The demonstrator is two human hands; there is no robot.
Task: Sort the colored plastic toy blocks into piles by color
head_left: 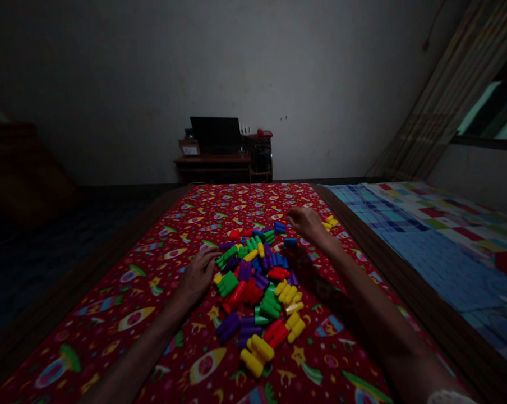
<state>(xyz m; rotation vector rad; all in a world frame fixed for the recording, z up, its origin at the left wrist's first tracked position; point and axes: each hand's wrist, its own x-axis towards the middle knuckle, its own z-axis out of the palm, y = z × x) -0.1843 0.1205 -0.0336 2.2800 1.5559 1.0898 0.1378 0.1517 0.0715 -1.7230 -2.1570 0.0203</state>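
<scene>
A loose pile of plastic toy building pieces in green, purple, red, blue and yellow (pixel 257 349) lies in the middle of the red cloth. My left hand (pixel 198 274) rests at the pile's left edge, its fingers stretched toward a green building piece (pixel 226 256); it holds nothing that I can see. Beyond the pile's far right side, my right hand (pixel 306 221) is raised with its fingers curled together. Whatever they may hold is hidden. Near that hand are a blue building piece (pixel 290 242) and some yellow building pieces (pixel 331 222).
The red cloth (pixel 152 336) with rocket prints covers a long table or bed with dark brown edges (pixel 363 247). To the right spreads a blue checked sheet (pixel 388 258). A desk (pixel 213 160) with a black monitor (pixel 216 132) stands against the far wall.
</scene>
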